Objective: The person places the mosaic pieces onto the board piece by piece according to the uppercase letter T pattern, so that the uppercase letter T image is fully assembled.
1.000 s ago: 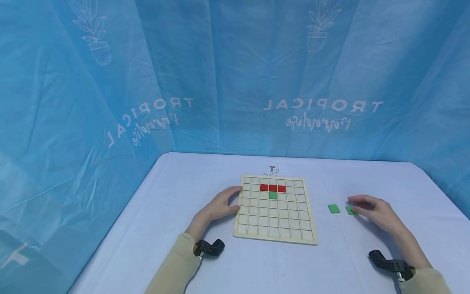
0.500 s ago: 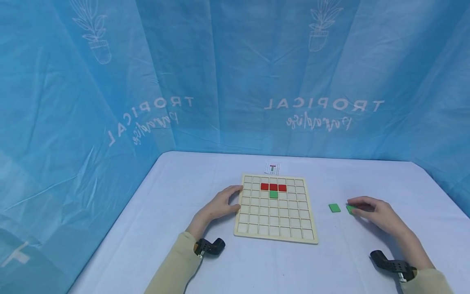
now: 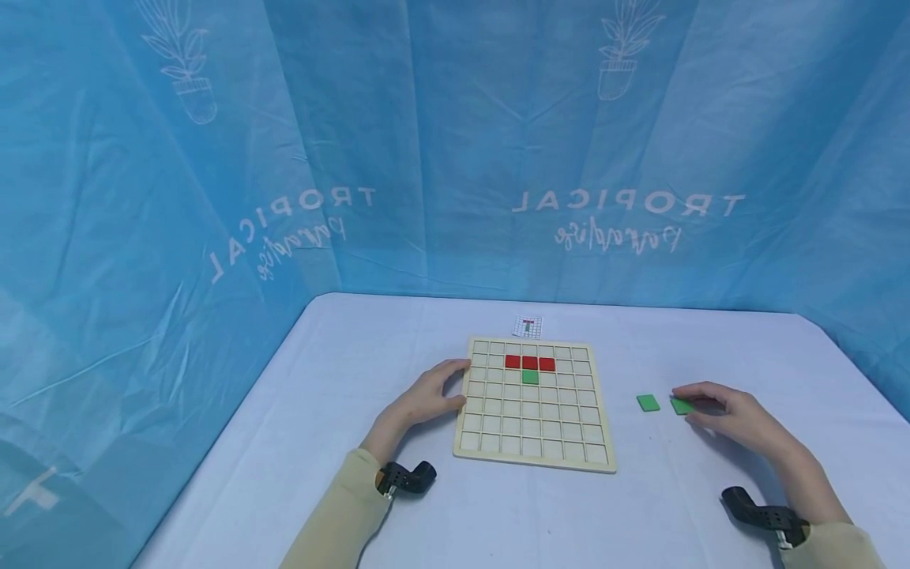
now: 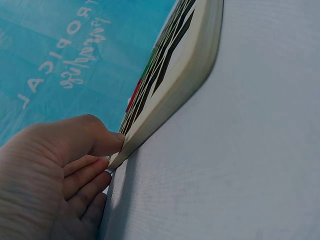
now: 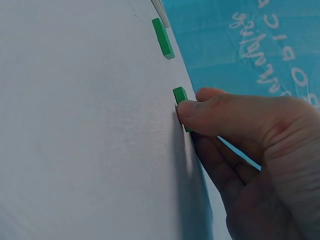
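Observation:
A pale wooden grid board (image 3: 535,462) lies on the table, with a row of three red tiles (image 3: 529,363) and one green tile (image 3: 530,377) under the middle one. My left hand (image 3: 423,395) rests against the board's left edge, thumb and fingers spread; in the left wrist view the thumb (image 4: 102,140) touches the rim. At the right, my right hand (image 3: 735,415) has thumb and index finger at the edges of a flat green square tile (image 3: 681,405). In the right wrist view the thumb covers part of that tile (image 5: 180,93). A second green tile (image 3: 648,403) lies just left of it.
A small printed pattern card (image 3: 528,326) with a red and green T lies behind the board. White cloth (image 3: 398,332) covers the table, and a blue curtain (image 3: 469,158) hangs behind and at the left.
My right thumb has shifted from over the green tile to its near edge, so more of the tile shows. The left hand and the board stay in place.

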